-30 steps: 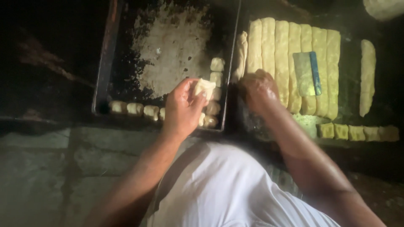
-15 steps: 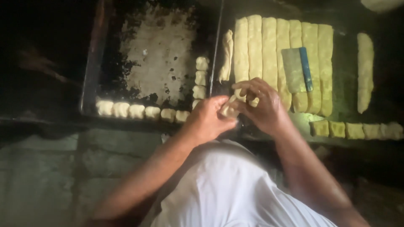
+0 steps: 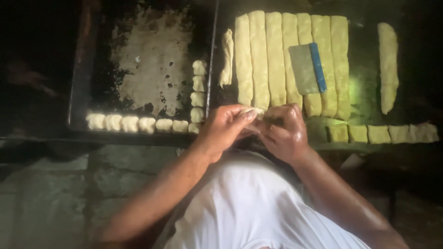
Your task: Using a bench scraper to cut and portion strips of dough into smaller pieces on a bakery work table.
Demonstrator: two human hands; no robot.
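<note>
My left hand (image 3: 226, 127) and my right hand (image 3: 284, 131) meet at the near edge of the work surface, both pinching one small piece of pale dough (image 3: 255, 114) between their fingertips. Left of them lies a dark, worn baking tray (image 3: 147, 60) with shaped dough pieces (image 3: 138, 123) lined along its near edge and up its right side. Behind my hands several long dough strips (image 3: 272, 55) lie side by side.
A scraper with a blue handle (image 3: 308, 68) rests on the strips. One separate long strip (image 3: 388, 64) lies at the far right. Cut dough squares (image 3: 378, 133) sit in a row at the near right. A thin twisted strip (image 3: 226, 57) lies beside the tray.
My left hand has come away from the tray, where it was holding a dough piece, and joined my right hand. Both now work one piece together.
</note>
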